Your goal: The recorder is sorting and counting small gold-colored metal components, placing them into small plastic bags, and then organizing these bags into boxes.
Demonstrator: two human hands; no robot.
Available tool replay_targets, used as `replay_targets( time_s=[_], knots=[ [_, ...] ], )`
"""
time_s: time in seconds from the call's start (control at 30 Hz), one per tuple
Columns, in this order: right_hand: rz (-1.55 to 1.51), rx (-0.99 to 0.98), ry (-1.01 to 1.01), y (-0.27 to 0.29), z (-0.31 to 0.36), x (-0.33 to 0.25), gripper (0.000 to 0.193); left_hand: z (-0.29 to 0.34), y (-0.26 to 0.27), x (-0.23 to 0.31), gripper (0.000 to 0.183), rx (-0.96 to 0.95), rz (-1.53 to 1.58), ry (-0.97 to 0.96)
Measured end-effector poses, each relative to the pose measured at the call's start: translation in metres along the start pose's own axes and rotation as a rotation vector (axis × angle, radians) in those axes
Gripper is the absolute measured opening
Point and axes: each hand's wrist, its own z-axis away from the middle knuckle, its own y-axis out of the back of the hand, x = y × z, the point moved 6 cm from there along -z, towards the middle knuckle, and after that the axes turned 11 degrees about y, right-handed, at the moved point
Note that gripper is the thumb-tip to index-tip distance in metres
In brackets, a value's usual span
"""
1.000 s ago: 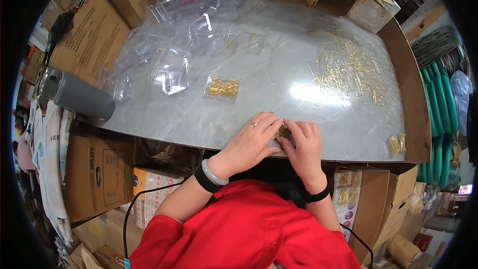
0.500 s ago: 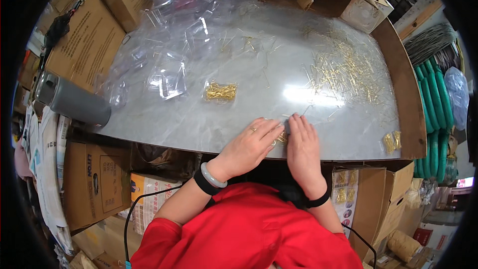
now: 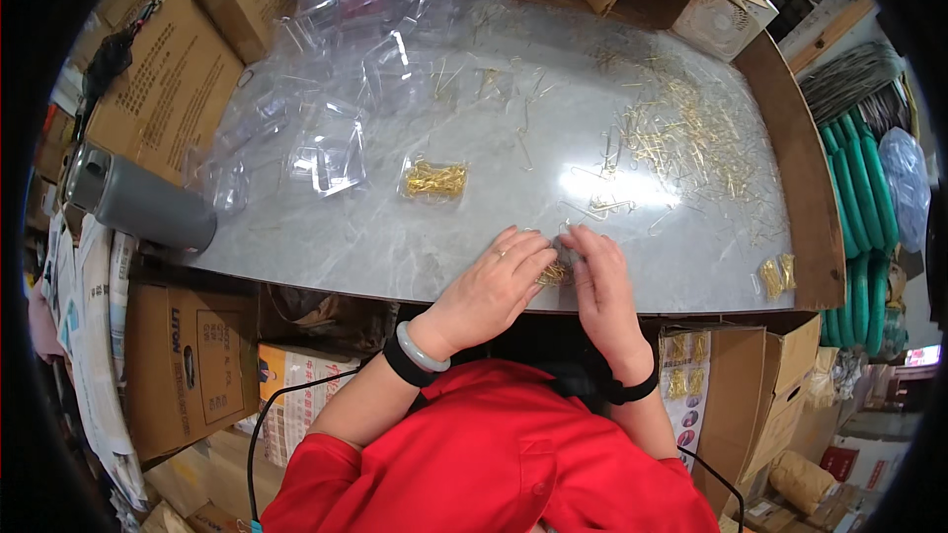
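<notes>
Close to the front edge of the table, a small bunch of gold wire hooks (image 3: 555,273) lies between my two hands. My left hand (image 3: 500,273) is curled over the bunch from the left, its fingertips partly hiding it. On the right side, my right hand (image 3: 604,288) closes around the same bunch, thumb and fingers bent toward it. Beyond them, a few loose wire hooks (image 3: 610,205) lie just past my fingertips. Left of the hands sits a clear plastic box (image 3: 434,180) filled with gold hooks.
A wide scatter of loose gold hooks (image 3: 686,133) covers the table's right side. Clear plastic boxes (image 3: 331,153) pile up at the left and back. A grey bottle (image 3: 148,202) lies at the left edge. Two gold bundles (image 3: 777,276) rest by the cardboard wall (image 3: 805,178).
Several loose hooks now lie just beyond my hands, nearer than the scatter. My right hand has turned from flat fingers to bent ones, its thumb apart. My left hand has barely moved.
</notes>
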Motion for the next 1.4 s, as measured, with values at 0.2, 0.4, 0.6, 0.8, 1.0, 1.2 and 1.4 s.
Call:
replay_targets(
  time_s=[0.2, 0.4, 0.6, 0.8, 1.0, 1.2, 1.4],
  knots=[
    [0.025, -0.017, -0.027, 0.001, -0.009, -0.005, 0.045, -0.001, -0.001, 0.0, 0.039, -0.032, -0.009, -0.02],
    [-0.061, 0.038, -0.119, 0.005, -0.009, 0.01, 0.047, -0.002, -0.003, 0.001, 0.041, -0.014, -0.066, -0.018],
    [0.29, 0.048, -0.139, 0.005, -0.008, 0.021, 0.053, 0.0, -0.005, -0.001, 0.041, -0.035, -0.056, 0.002],
    [0.313, -0.095, 0.024, -0.003, -0.015, 0.001, 0.055, -0.001, -0.005, -0.001, 0.041, -0.035, -0.069, -0.01],
    [0.072, -0.096, 0.01, 0.002, -0.014, 0.007, 0.046, -0.001, -0.004, 0.0, 0.039, -0.042, -0.062, -0.005],
    [0.123, -0.045, 0.018, 0.003, -0.021, 0.005, 0.043, -0.001, -0.005, -0.001, 0.039, -0.027, -0.07, -0.019],
    [0.326, 0.17, -0.113, 0.0, -0.016, 0.015, 0.042, -0.002, -0.004, 0.0, 0.039, -0.031, -0.05, -0.005]
  ],
)
